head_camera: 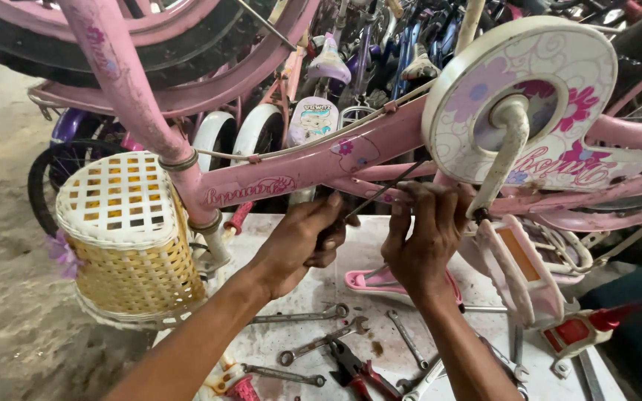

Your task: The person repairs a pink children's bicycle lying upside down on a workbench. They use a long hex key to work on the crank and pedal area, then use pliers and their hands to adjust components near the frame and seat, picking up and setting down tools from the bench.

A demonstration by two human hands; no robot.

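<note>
A pink child's bicycle frame rests upside down over a white workbench. My left hand grips the dark handle of a screwdriver, whose thin shaft angles up toward the frame's lower tube. My right hand has its fingertips pressed against the underside of the frame beside the crank arm. A white chain guard with pink flowers sits above it, and a white pedal hangs to the right of my right hand.
A cream woven basket hangs at the bike's front, left of my arms. Several wrenches and red-handled pliers lie on the bench. More bicycles stand packed behind. A pink saddle touches the bench.
</note>
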